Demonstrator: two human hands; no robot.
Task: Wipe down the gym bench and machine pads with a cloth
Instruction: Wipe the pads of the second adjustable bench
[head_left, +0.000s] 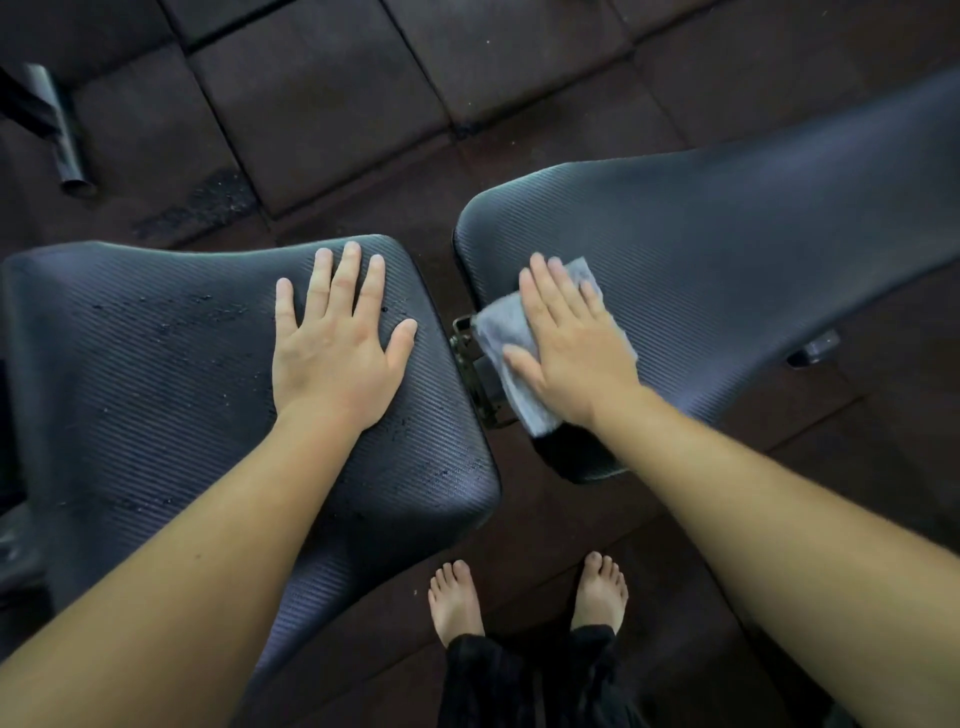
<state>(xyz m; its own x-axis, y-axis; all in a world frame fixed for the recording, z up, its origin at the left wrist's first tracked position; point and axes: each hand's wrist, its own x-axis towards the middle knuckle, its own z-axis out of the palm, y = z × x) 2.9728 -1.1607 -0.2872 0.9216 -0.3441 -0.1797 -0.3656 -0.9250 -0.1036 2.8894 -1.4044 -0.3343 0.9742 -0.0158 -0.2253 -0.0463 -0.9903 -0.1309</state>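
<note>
Two black ribbed bench pads lie below me with a gap between them. My left hand (335, 338) rests flat, fingers spread, on the near-right corner of the seat pad (156, 374), which carries scattered droplets or specks. My right hand (563, 340) presses flat on a grey cloth (501, 338) at the near end of the long back pad (727, 270). The cloth overhangs the pad's edge toward the gap. Part of the cloth is hidden under my palm.
A metal hinge bracket (470, 358) shows in the gap between the pads. Dark rubber floor tiles (322, 93) surround the bench. A black metal tube (57, 130) lies at the far left. My bare feet (527, 597) stand on the floor below the gap.
</note>
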